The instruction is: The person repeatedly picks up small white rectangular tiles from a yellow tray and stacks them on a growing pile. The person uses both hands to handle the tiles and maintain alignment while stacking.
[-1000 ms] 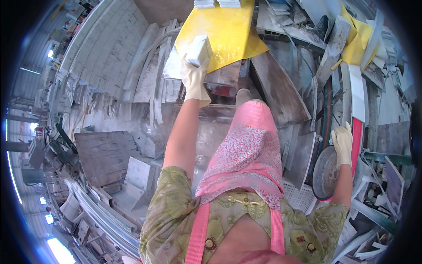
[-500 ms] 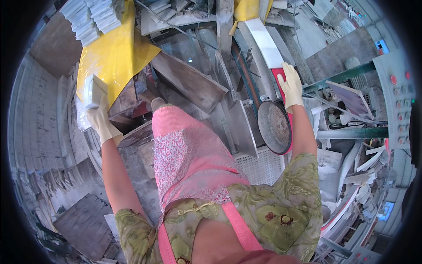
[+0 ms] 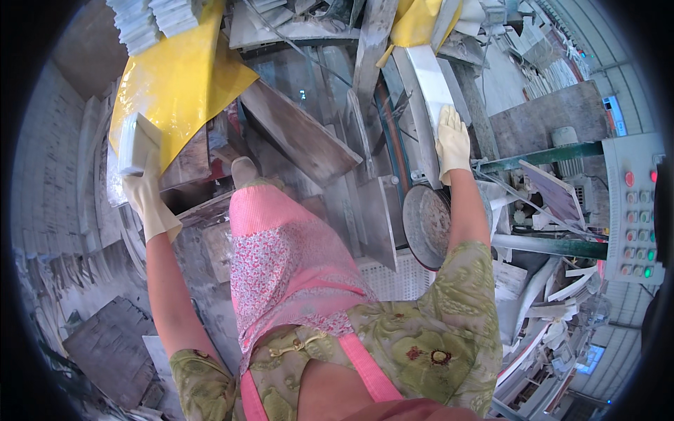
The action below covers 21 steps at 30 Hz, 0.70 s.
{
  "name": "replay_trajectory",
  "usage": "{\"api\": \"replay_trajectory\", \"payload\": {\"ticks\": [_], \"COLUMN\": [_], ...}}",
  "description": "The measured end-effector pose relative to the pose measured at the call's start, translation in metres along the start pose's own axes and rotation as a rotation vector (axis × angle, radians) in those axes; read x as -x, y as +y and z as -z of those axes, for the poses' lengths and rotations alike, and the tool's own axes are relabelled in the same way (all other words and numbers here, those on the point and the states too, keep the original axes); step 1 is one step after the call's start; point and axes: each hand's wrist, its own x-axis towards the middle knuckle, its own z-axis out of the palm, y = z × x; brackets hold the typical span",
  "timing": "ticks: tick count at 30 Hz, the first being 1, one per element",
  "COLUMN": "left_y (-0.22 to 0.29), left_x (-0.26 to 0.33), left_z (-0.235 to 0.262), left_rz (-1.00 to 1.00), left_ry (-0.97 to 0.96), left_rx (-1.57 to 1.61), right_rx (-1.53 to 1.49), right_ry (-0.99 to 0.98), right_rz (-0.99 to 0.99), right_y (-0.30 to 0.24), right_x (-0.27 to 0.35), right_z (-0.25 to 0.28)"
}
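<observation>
My left hand (image 3: 149, 198), in a cream rubber glove, is closed round the near end of a small stack of white tiles (image 3: 139, 144). The stack rests at the lower left edge of a glossy yellow sheet (image 3: 168, 88). On the right, my gloved right hand (image 3: 453, 142) lies flat with fingers stretched out over a long white strip-shaped slab (image 3: 428, 77). The slab sits on a narrow track running away from me. Below that hand is a round, grey, dusty wheel (image 3: 427, 223), partly covered by my forearm.
Several stacked white strips (image 3: 172, 15) stand at the far left. A brown board (image 3: 302, 133) slants across the middle. A control panel (image 3: 635, 217) with red and green buttons is at the right, joined by a green rail (image 3: 544, 156). Broken slabs lie at the lower right.
The white slab now reaches nearer to me under my right hand, where a red strip showed before. My right thumb has drawn in beside the fingers. The left hand keeps its hold.
</observation>
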Motion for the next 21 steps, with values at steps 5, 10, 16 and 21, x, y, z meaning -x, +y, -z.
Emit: {"api": "replay_trajectory", "payload": {"ticks": [5, 10, 16, 21], "left_y": [-0.008, -0.017, -0.018, 0.001], "left_x": [-0.001, -0.009, -0.003, 0.006], "left_z": [0.001, -0.002, 0.0, -0.003], "left_rz": [0.029, -0.012, -0.024, -0.071], "left_ry": [-0.016, -0.001, 0.009, 0.094], "left_rx": [0.01, 0.087, 0.059, -0.045], "right_rx": [-0.28, 0.016, 0.158, 0.129], "right_ry": [0.018, 0.169, 0.039, 0.093], "right_rz": [-0.022, 0.153, 0.117, 0.234], "right_y": [0.011, 0.006, -0.004, 0.003], "right_x": [-0.007, -0.033, -0.068, -0.079], "right_z": [0.02, 0.004, -0.029, -0.023]}}
